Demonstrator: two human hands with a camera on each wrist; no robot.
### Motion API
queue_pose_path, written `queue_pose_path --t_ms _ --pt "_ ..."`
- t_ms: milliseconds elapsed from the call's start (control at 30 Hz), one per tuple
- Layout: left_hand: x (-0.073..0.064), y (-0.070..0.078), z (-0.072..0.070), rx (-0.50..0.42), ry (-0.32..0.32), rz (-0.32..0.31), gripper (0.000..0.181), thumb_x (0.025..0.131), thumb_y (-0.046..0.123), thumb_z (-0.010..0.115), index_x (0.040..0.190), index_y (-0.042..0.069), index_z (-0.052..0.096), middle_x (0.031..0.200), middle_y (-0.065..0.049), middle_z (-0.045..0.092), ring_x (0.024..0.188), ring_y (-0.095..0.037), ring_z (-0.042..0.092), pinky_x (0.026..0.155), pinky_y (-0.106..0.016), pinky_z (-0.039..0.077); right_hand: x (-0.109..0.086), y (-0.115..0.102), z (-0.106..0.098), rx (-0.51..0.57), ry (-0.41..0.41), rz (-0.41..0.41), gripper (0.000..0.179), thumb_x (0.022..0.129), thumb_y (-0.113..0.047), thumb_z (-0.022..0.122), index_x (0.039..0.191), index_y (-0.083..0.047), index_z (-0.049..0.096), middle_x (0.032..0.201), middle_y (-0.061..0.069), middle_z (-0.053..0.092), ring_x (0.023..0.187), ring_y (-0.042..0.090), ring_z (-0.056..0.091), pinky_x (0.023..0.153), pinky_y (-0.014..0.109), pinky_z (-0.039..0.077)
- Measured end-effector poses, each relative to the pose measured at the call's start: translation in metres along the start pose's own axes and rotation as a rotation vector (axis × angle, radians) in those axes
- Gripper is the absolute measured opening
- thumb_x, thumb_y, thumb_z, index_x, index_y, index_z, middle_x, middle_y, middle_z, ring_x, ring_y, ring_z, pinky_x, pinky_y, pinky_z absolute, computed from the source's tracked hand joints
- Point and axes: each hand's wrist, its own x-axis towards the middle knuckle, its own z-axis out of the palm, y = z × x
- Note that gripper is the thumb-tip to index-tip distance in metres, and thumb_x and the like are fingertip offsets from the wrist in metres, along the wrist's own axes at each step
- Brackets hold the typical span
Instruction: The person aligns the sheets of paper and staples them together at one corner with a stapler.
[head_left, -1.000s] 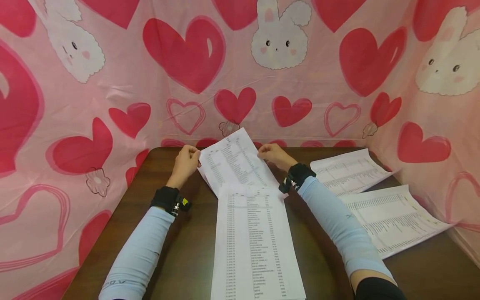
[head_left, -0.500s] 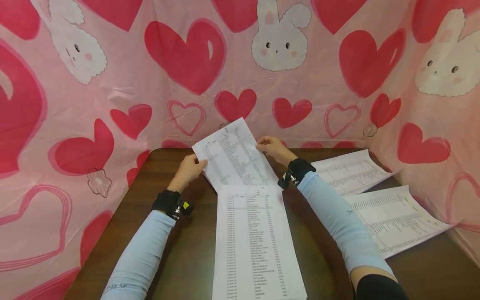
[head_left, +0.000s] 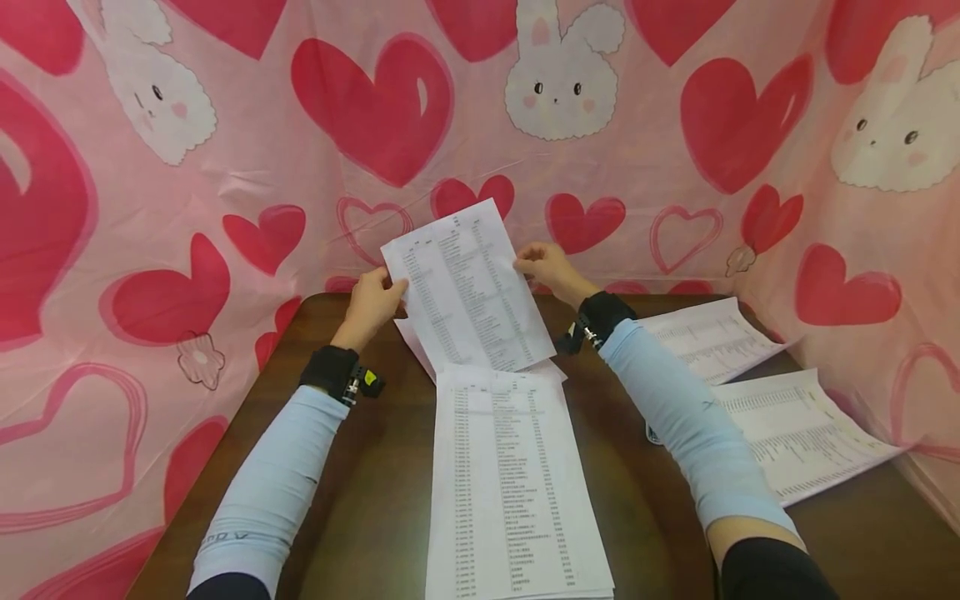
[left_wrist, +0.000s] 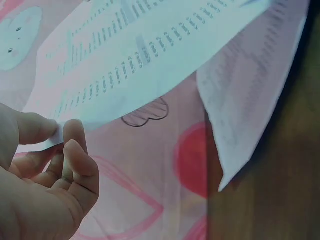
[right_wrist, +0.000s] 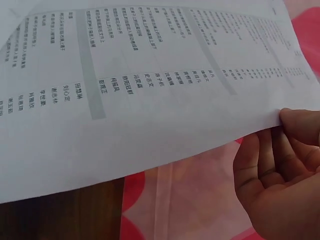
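Observation:
A printed sheet of paper [head_left: 468, 287] is held up, tilted, over the far part of the table. My left hand [head_left: 372, 307] pinches its left edge between thumb and fingers; the left wrist view shows the thumb [left_wrist: 37, 129] on the printed face. On the opposite edge, my right hand [head_left: 551, 271] pinches the sheet the same way, fingers [right_wrist: 260, 155] behind it. Beneath the raised sheet lies another paper [head_left: 417, 343], mostly hidden, its curled corner showing in the left wrist view. A long stack of printed sheets [head_left: 513, 492] runs from there toward the table's near edge.
Two more piles of printed sheets, one farther back [head_left: 712, 337] and one nearer [head_left: 810, 437], lie at the right side of the brown wooden table [head_left: 360, 500]. A pink curtain [head_left: 480, 158] with hearts and rabbits surrounds the table's back and sides.
Both hands have raised the sheet upward and away from the papers below, exposing the one under it. The left hand's grip has shifted along the sheet's left edge.

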Motion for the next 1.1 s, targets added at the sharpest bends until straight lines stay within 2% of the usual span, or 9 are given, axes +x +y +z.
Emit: queue_pose_path --t_ms 67,167,233,300,433,600,733,900,1100 --pt "0.003 0.005 -0.003 -0.004 0.017 0.016 0.03 0.098 0.028 0.055 0.11 0.001 0.062 0.093 -0.017 0.066 0.079 -0.029 0.066 0.058 -0.02 0.047 0.0 -0.004 -0.002 -0.006 0.014 -0.008 0.02 0.092 -0.024 0.067 0.103 -0.007 0.065 0.111 0.013 0.065 0.092 0.034 0.066 0.088 0.044 0.056" --pt "0.011 0.01 -0.005 -0.025 0.049 0.05 0.027 0.098 0.024 0.055 0.102 -0.002 0.061 0.089 -0.016 0.064 0.067 -0.016 0.063 0.056 -0.018 0.046 0.0 -0.009 -0.007 -0.02 0.036 -0.005 0.022 0.093 -0.025 0.067 0.104 -0.007 0.065 0.111 0.013 0.065 0.092 0.032 0.066 0.089 0.044 0.056" --pt "0.018 0.014 -0.007 -0.079 0.065 0.076 0.026 0.097 0.021 0.055 0.101 -0.005 0.061 0.088 -0.017 0.065 0.062 -0.007 0.06 0.054 -0.016 0.046 0.0 -0.012 -0.01 -0.016 0.048 0.001 0.022 0.093 -0.025 0.067 0.105 -0.007 0.065 0.111 0.013 0.066 0.092 0.032 0.067 0.091 0.046 0.055" --pt "0.024 0.017 -0.009 -0.149 0.075 0.089 0.027 0.097 0.019 0.054 0.105 -0.006 0.061 0.089 -0.018 0.065 0.059 -0.001 0.058 0.053 -0.015 0.047 0.0 -0.015 -0.012 -0.002 0.056 0.002 0.023 0.093 -0.025 0.067 0.106 -0.006 0.065 0.111 0.014 0.066 0.091 0.033 0.066 0.092 0.047 0.054" --pt "0.031 0.024 -0.014 -0.248 0.096 0.093 0.031 0.097 0.018 0.055 0.116 -0.006 0.061 0.091 -0.018 0.065 0.062 -0.001 0.06 0.055 -0.015 0.05 -0.002 -0.02 -0.015 0.014 0.053 -0.011 0.023 0.092 -0.026 0.067 0.105 -0.006 0.066 0.11 0.013 0.067 0.091 0.033 0.067 0.089 0.044 0.056" --pt "0.033 0.035 -0.016 -0.222 0.123 0.119 0.03 0.098 0.021 0.054 0.113 -0.002 0.065 0.081 -0.005 0.064 0.068 -0.008 0.061 0.06 -0.017 0.051 -0.009 -0.025 -0.022 0.04 0.029 -0.069 0.025 0.092 -0.026 0.067 0.105 -0.004 0.066 0.109 0.013 0.068 0.087 0.034 0.068 0.091 0.048 0.055" --pt "0.034 0.047 -0.013 -0.213 0.1 0.146 0.029 0.099 0.024 0.054 0.108 -0.001 0.066 0.072 0.001 0.06 0.069 -0.014 0.062 0.059 -0.017 0.047 -0.021 -0.029 -0.033 0.053 0.032 -0.072 0.025 0.093 -0.024 0.067 0.104 -0.001 0.066 0.104 0.012 0.07 0.079 0.03 0.069 0.083 0.041 0.058" --pt "0.036 0.061 -0.011 -0.208 0.071 0.176 0.03 0.1 0.025 0.052 0.106 -0.001 0.066 0.073 0.001 0.057 0.075 -0.024 0.063 0.059 -0.019 0.047 -0.034 -0.035 -0.047 0.043 0.028 -0.058 0.023 0.093 -0.021 0.067 0.102 0.0 0.066 0.094 0.007 0.072 0.07 0.024 0.07 0.067 0.026 0.057" --pt "0.034 0.071 -0.012 -0.15 0.025 0.154 0.031 0.1 0.028 0.051 0.105 0.002 0.067 0.079 -0.006 0.06 0.07 -0.015 0.059 0.061 -0.022 0.048 -0.044 -0.033 -0.055 0.076 0.009 0.005 0.024 0.095 -0.02 0.064 0.105 0.001 0.064 0.091 0.005 0.069 0.062 0.02 0.06 0.06 0.022 0.051"
